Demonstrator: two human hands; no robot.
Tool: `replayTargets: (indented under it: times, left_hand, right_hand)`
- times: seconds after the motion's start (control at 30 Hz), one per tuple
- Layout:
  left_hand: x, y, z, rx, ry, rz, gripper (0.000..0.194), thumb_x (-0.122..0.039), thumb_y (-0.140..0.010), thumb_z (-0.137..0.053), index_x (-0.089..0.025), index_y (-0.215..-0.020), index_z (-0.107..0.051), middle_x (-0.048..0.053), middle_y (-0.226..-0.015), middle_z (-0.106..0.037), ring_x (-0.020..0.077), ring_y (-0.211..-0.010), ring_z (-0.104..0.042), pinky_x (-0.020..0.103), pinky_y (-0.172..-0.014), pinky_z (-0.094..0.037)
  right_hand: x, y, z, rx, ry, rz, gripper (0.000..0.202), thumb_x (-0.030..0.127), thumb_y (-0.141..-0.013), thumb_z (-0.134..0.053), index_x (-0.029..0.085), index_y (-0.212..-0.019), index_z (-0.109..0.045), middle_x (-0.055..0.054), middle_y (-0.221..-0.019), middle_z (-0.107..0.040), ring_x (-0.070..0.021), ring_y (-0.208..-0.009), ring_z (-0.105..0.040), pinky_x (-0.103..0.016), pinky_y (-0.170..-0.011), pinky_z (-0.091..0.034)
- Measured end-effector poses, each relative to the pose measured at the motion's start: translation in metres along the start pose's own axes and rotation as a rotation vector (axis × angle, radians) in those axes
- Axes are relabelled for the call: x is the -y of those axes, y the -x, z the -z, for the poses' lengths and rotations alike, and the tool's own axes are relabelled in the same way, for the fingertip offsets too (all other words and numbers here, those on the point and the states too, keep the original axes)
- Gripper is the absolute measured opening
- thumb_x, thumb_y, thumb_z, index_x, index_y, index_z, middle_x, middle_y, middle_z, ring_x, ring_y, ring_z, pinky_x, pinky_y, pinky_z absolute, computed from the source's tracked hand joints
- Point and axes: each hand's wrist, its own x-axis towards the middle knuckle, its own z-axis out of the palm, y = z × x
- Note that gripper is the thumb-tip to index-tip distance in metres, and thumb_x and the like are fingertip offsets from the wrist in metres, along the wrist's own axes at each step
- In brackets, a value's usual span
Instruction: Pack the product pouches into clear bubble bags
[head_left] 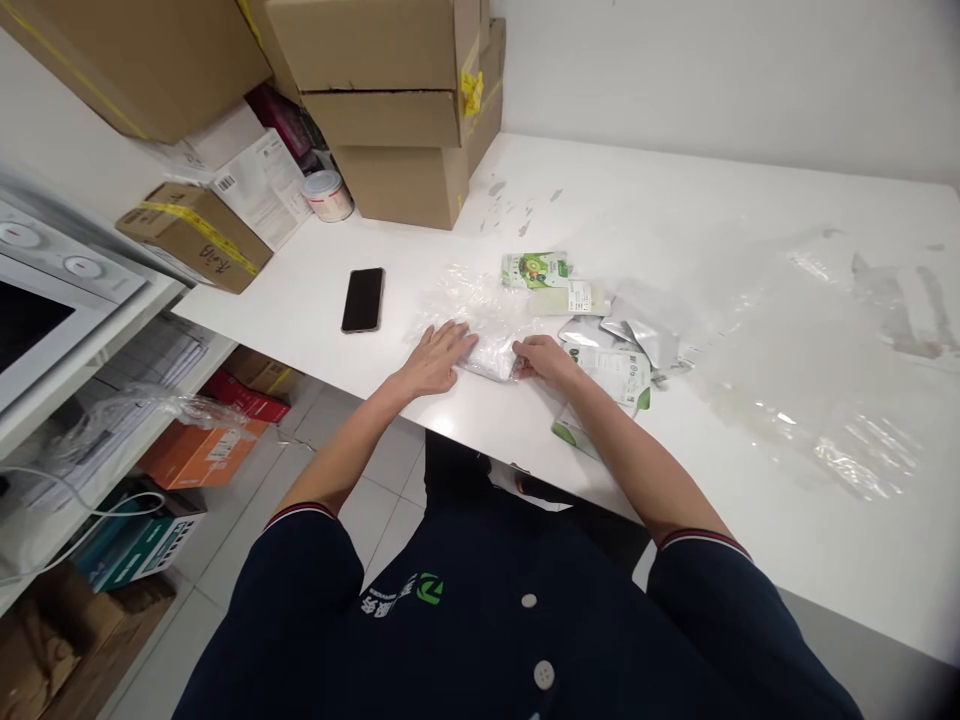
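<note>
A crumpled clear plastic bag (491, 335) lies on the white table in front of me. My left hand (435, 358) rests flat on its left side with the fingers stretched out. At the bag's right corner my right hand (544, 360) has its fingertips pinched together on the plastic. Right beside the bag are several packets: a green fruit-print pouch (534, 269), a pale labelled packet (574, 299), and silvery pouches (645, 335). A white and green pouch (615, 372) is partly hidden by my right forearm.
A black phone (363, 300) lies to the left. Stacked cardboard boxes (397, 120) and a round tub (328, 195) stand at the back left. Large clear plastic sheeting (795, 350) spreads over the table's right side. A microwave (60, 280) sits on a shelf at far left.
</note>
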Motion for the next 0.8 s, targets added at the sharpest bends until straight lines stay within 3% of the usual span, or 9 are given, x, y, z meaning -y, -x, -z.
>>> replayTargets:
  times: [0.2, 0.3, 0.37, 0.43, 0.53, 0.57, 0.63, 0.73, 0.8]
  left_hand:
    - [0.000, -0.023, 0.005, 0.218, 0.066, -0.003, 0.087, -0.008, -0.076, -0.046, -0.022, -0.157, -0.018, 0.011, -0.166, -0.014, 0.0298, -0.153, -0.011, 0.053, -0.121, -0.017]
    - [0.000, -0.029, 0.009, 0.263, 0.082, -0.002, 0.088, -0.015, -0.075, -0.051, -0.023, -0.157, -0.019, 0.012, -0.166, -0.014, 0.0314, -0.153, -0.012, 0.053, -0.121, -0.018]
    - [-0.001, -0.030, 0.009, 0.257, 0.058, -0.003, 0.085, -0.020, -0.077, -0.053, -0.023, -0.155, -0.023, 0.013, -0.165, -0.017, 0.0326, -0.152, -0.015, 0.053, -0.120, -0.019]
    - [-0.004, -0.031, 0.010, 0.227, 0.018, -0.010, 0.078, -0.025, -0.080, -0.052, -0.022, -0.154, -0.028, 0.014, -0.163, -0.022, 0.0327, -0.150, -0.021, 0.052, -0.118, -0.023]
    - [-0.016, -0.031, 0.011, 0.188, -0.056, 0.006, 0.070, -0.031, -0.084, -0.049, -0.020, -0.152, -0.032, 0.016, -0.160, -0.029, 0.0342, -0.146, -0.029, 0.051, -0.113, -0.030]
    - [-0.023, -0.029, 0.012, 0.182, -0.081, 0.024, 0.068, -0.032, -0.085, -0.048, -0.019, -0.151, -0.033, 0.017, -0.158, -0.031, 0.0353, -0.144, -0.032, 0.052, -0.110, -0.032]
    - [-0.038, -0.021, 0.013, 0.173, -0.126, 0.074, 0.064, -0.033, -0.088, -0.044, -0.017, -0.150, -0.036, 0.019, -0.155, -0.037, 0.0372, -0.138, -0.038, 0.054, -0.107, -0.033]
    - [-0.059, 0.004, 0.015, 0.157, -0.148, 0.135, 0.060, -0.033, -0.090, -0.041, -0.016, -0.147, -0.039, 0.020, -0.149, -0.044, 0.0377, -0.130, -0.047, 0.056, -0.105, -0.033]
    - [-0.065, 0.028, 0.019, 0.165, -0.092, 0.119, 0.060, -0.030, -0.088, -0.043, -0.019, -0.147, -0.040, 0.017, -0.147, -0.048, 0.0358, -0.128, -0.050, 0.055, -0.106, -0.033]
  right_hand:
    - [0.003, 0.007, 0.005, 0.039, -0.011, -0.052, 0.024, 0.014, -0.094, -0.052, 0.016, -0.070, -0.052, -0.003, -0.061, -0.061, -0.0112, -0.054, -0.061, -0.028, -0.063, -0.058]
    - [0.009, 0.023, 0.010, 0.031, 0.117, -0.047, 0.030, 0.026, -0.096, -0.053, 0.015, -0.068, -0.056, -0.009, -0.064, -0.065, -0.0169, -0.058, -0.065, -0.033, -0.064, -0.057]
    - [0.013, 0.039, 0.011, -0.057, 0.433, 0.056, 0.036, 0.039, -0.095, -0.054, 0.012, -0.073, -0.063, -0.016, -0.073, -0.069, -0.0250, -0.070, -0.069, -0.041, -0.072, -0.057]
    - [0.011, 0.051, 0.009, -0.141, 0.825, 0.272, 0.037, 0.045, -0.090, -0.060, 0.010, -0.099, -0.068, -0.022, -0.104, -0.070, -0.0350, -0.099, -0.068, -0.049, -0.087, -0.054]
    - [-0.005, 0.053, 0.002, -0.053, 1.157, 0.600, 0.073, 0.038, -0.079, -0.074, 0.015, -0.143, -0.048, -0.020, -0.155, -0.038, -0.0402, -0.143, -0.035, -0.058, -0.112, -0.035]
    - [-0.013, 0.050, 0.000, 0.008, 1.199, 0.660, 0.079, 0.035, -0.080, -0.073, 0.016, -0.149, -0.040, -0.018, -0.161, -0.028, -0.0379, -0.148, -0.025, -0.057, -0.116, -0.029]
    - [-0.029, 0.040, -0.001, 0.053, 1.215, 0.703, 0.073, 0.025, -0.085, -0.062, 0.014, -0.153, -0.035, -0.017, -0.163, -0.023, -0.0325, -0.151, -0.021, -0.054, -0.119, -0.025]
    - [-0.044, 0.036, 0.004, 0.047, 1.163, 0.729, 0.063, 0.012, -0.088, -0.048, 0.010, -0.150, -0.040, -0.017, -0.158, -0.034, -0.0289, -0.146, -0.033, -0.049, -0.117, -0.032]
    - [-0.045, 0.042, 0.012, 0.109, 1.124, 0.748, 0.058, 0.010, -0.087, -0.049, 0.013, -0.145, -0.048, -0.013, -0.153, -0.045, -0.0306, -0.145, -0.035, -0.052, -0.116, -0.032]
